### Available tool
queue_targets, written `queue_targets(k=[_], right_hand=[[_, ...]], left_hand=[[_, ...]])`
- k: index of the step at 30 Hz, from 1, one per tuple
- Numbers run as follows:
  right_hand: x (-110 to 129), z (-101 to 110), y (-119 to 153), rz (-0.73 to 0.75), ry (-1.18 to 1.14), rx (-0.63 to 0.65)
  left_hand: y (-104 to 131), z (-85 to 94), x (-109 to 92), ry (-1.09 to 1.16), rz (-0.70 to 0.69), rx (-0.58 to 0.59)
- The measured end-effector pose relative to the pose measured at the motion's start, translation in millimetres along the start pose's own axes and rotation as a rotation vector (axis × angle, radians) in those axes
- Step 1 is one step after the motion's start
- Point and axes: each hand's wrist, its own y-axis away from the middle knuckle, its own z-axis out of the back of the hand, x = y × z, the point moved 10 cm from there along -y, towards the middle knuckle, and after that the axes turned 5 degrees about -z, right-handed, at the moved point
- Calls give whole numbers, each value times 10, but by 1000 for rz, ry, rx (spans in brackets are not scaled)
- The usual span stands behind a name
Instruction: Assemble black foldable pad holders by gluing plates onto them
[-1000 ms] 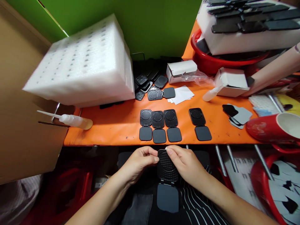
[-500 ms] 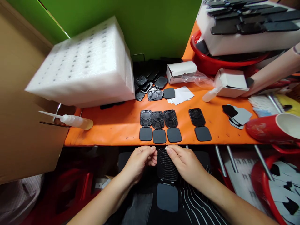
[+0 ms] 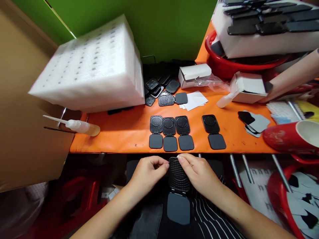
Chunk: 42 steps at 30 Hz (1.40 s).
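Observation:
Over my lap, below the table edge, is a hinged black plate [image 3: 178, 177] with a waffle-like grid on its upper leaf and a smooth lower leaf. My right hand [image 3: 199, 171] grips its upper right edge, thumb on the gridded face. My left hand [image 3: 151, 171] is closed in a pinch at the upper left edge; whatever lies between its fingertips is hidden. On the table in front lie three similar hinged plates [image 3: 169, 143] side by side, and a single hinged plate [image 3: 216, 141] sits apart to their right.
A white foam block [image 3: 87, 66] stands back left, near a dropper bottle [image 3: 83, 127]. Behind are piled black plates [image 3: 154, 86], white papers [image 3: 195, 100] and small white boxes [image 3: 195, 73]. On the right are loose grey pieces [image 3: 258, 122], a red mug [image 3: 281, 136] and a red basin [image 3: 224, 64].
My left thumb and forefinger have come together and moved right to the plate's upper left edge. My right hand keeps its grip. The view has shifted slightly.

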Motion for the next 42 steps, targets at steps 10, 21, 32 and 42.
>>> queue_targets(k=[10,21,32,42], right_hand=[[0,7,10,5,-2,-2],[-14,-14,-4,1,9,5],[40,12,-1,25,170,-50],[-4,38,-38,9,172,-49]], left_hand=[[-23,-75,112,209,92,61],[-39,-71,90,163,90,61],[37,15,-324,-398,-230,-2],[99,-38,-452,-659,-401,-54]])
